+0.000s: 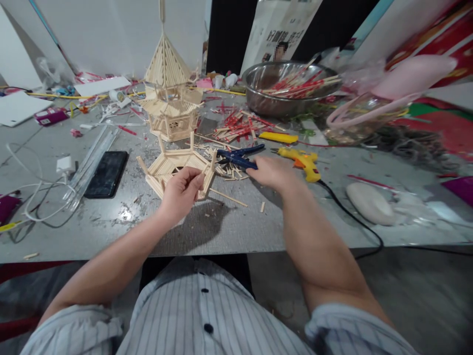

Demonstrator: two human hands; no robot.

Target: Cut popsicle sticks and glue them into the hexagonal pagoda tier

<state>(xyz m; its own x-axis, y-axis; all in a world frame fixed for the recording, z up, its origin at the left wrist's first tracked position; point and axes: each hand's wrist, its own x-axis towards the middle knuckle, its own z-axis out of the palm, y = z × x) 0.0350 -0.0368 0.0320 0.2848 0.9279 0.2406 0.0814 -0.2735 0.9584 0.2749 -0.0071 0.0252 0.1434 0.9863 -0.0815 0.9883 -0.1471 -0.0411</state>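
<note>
My left hand (184, 189) is in front of a hexagonal base of pale wooden sticks (158, 170) with short upright posts. Its thumb and fingers are pinched together; anything between them is too small to make out. My right hand (271, 172) has its fingers closed at the handle end of dark blue pliers (236, 158), which lie over a scatter of short cut stick pieces (232, 171). Behind the base stands a tiered stick pagoda (168, 93) with a pointed roof. One thin stick (229, 197) lies on the table between my hands.
A yellow glue gun (305, 160) with a black cord lies right of my right hand, near a yellow cutter knife (278, 137). Red-tipped sticks (236, 125) are heaped before a steel bowl (254, 98). A black phone (107, 173) and clear glue sticks (90, 160) lie at left.
</note>
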